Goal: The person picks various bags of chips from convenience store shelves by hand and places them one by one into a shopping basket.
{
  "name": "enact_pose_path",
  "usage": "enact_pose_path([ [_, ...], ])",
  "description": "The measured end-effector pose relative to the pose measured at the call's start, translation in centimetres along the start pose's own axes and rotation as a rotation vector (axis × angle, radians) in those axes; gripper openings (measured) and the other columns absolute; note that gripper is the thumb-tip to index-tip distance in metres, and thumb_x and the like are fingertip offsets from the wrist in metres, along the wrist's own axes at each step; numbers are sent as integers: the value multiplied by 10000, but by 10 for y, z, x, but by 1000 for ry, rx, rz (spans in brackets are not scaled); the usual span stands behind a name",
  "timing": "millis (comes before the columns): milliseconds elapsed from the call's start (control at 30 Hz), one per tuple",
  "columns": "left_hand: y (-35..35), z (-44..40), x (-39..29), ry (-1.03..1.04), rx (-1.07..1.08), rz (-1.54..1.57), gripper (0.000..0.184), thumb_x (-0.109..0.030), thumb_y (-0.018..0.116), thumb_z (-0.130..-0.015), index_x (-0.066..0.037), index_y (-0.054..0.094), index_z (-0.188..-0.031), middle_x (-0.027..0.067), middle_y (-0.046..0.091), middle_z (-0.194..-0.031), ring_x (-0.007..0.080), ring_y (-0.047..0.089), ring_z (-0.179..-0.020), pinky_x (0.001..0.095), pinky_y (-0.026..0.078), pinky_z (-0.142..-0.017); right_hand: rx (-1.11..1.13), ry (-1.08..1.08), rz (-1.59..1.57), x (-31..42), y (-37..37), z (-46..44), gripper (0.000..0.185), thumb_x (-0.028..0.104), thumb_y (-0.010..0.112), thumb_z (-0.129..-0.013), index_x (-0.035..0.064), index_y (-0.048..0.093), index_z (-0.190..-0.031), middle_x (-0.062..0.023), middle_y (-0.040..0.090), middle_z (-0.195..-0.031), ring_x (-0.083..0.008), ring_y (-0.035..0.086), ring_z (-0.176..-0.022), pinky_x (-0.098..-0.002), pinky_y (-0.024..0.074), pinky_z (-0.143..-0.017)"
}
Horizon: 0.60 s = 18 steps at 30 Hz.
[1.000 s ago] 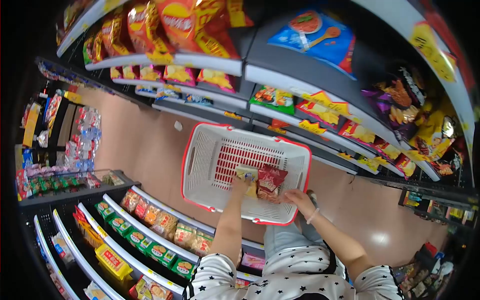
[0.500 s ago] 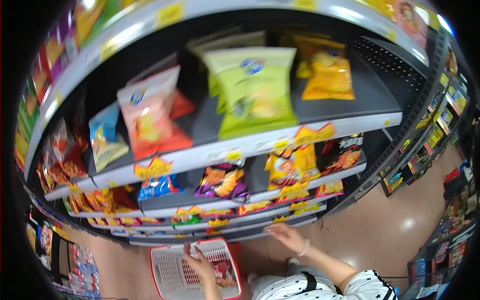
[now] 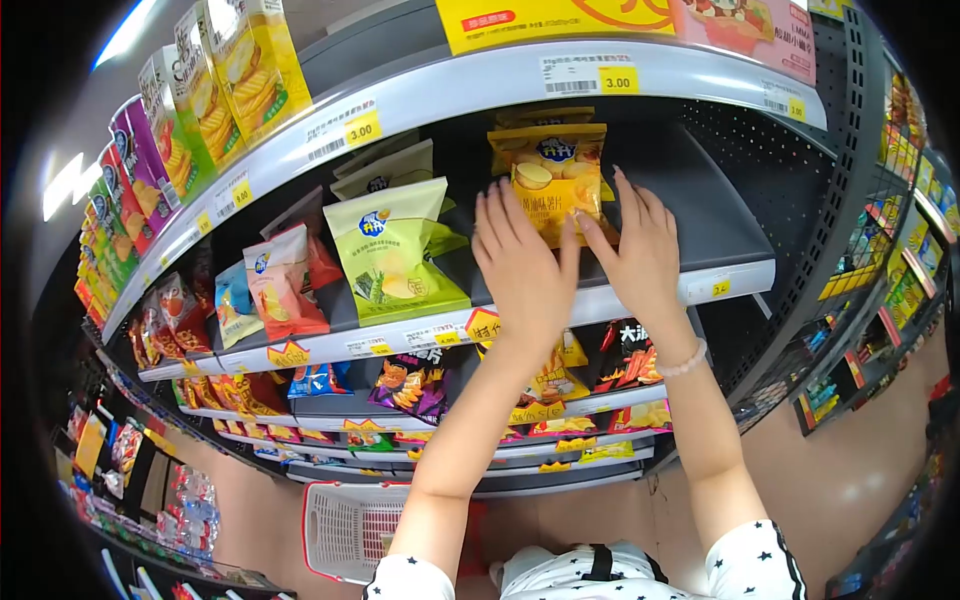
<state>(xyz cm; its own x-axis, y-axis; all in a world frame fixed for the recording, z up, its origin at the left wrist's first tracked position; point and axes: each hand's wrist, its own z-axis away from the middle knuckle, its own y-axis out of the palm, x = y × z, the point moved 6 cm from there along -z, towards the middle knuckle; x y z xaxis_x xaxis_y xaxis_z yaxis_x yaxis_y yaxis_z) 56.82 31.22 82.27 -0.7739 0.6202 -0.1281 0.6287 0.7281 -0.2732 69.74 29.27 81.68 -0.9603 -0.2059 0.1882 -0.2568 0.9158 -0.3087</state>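
A yellow bag of potato chips [image 3: 556, 170] stands upright on the dark shelf, with a similar bag behind it. Over its lower left part lies my left hand [image 3: 525, 262], fingers stretched out and thumb apart. My right hand [image 3: 642, 255], a beaded bracelet on its wrist, reaches to the bag's right side with fingers spread and thumb near the front. Whether either palm presses on the bag I cannot tell. To the left stand a green chip bag [image 3: 395, 255] and a pink-and-red chip bag [image 3: 287, 285].
Boxed and tubed snacks [image 3: 240, 70] line the upper shelf behind a price rail [image 3: 480, 90]. Lower shelves hold more bags, including a purple one [image 3: 410, 385]. A white basket with a red rim [image 3: 308, 530] sits on the floor. A perforated rack post [image 3: 835, 190] rises at right.
Both my hands have risen from low near the basket to the yellow chip bag. My view has shifted right and up, so the green and pink bags appear farther left.
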Motion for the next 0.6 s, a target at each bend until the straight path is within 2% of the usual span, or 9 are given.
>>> enact_pose_path([
  [67, 7, -1, 9, -76, 0, -113, 601, -321, 536, -868, 105, 357, -1253, 252, 487, -1177, 370, 450, -1132, 471, 321, -960, 34, 12, 9, -1, -1, 0, 658, 413, 604, -816, -52, 447, -1255, -179, 586, -1076, -312, 495, -1071, -393, 353, -931],
  [133, 23, 1, 20, -329, 352, 131, 520, -329, 522, -889, 45, 421, -1236, 267, 551, -1083, 388, 524, -1025, 458, 331, -951, 162, 32, -25, 0, 3, 0, 697, 434, 594, -821, -50, 415, -1290, -192, 582, -1091, -317, 501, -1072, -400, 364, -936],
  [167, 25, 4, 18, -209, 278, 119, 494, -309, 524, -888, 48, 428, -1216, 267, 585, -994, 399, 555, -932, 458, 368, -909, 160, 37, -34, 0, 2, 0, 697, 434, 594, -821, -50, 415, -1290, -192, 582, -1091, -317, 501, -1072, -400, 364, -936],
  [267, 13, 3, 14, -212, 160, 218, 459, -265, 532, -900, 46, 424, -1219, 252, 575, -1031, 361, 567, -958, 421, 400, -897, 220, 63, -100, -2, 0, -1, 727, 456, 584, -825, -50, 386, -1307, -212, 578, -1085, -334, 500, -1079, -408, 385, -925],
  [367, -6, 9, 13, -223, 57, 496, 438, -204, 555, -900, 51, 411, -1226, 220, 554, -1098, 300, 561, -1004, 368, 411, -900, 251, 72, -345, -3, -5, 10, 719, 371, 630, -819, -48, 349, -1331, -233, 546, -1132, -358, 489, -1102, -403, 392, -924],
  [433, -26, 24, 4, -208, 92, 599, 456, -163, 571, -894, 54, 383, -1248, 195, 499, -1190, 258, 515, -1075, 337, 391, -929, 48, 37, -647, -7, -16, 33, 720, 230, 671, -800, -42, 304, -1356, -215, 476, -1246, -331, 459, -1169, -383, 365, -969],
  [467, -36, 39, 2, -169, 86, 641, 509, -131, 601, -863, 56, 353, -1266, 193, 463, -1231, 269, 480, -1120, 347, 384, -938, 65, 209, -881, -2, -21, 52, 720, 102, 664, -777, -37, 279, -1369, -184, 383, -1347, -278, 385, -1249, -372, 320, -1017],
  [500, -51, 52, -4, -135, 84, 693, 586, -103, 634, -823, 55, 316, -1289, 191, 449, -1235, 266, 476, -1120, 356, 376, -946, 80, 258, -847, -2, -25, 81, 746, 70, 632, -786, -18, 214, -1396, -163, 303, -1404, -252, 314, -1294, -383, 282, -1053],
  [600, -89, 114, 7, -215, 246, 548, 902, -244, 775, -645, 31, 252, -1326, 217, 389, -1298, 327, 426, -1136, 422, 332, -933, 45, 590, -1163, 14, -24, 181, 973, 400, 702, -738, 17, 125, -1421, -137, 219, -1452, -269, 261, -1328, -444, 245, -1073],
])
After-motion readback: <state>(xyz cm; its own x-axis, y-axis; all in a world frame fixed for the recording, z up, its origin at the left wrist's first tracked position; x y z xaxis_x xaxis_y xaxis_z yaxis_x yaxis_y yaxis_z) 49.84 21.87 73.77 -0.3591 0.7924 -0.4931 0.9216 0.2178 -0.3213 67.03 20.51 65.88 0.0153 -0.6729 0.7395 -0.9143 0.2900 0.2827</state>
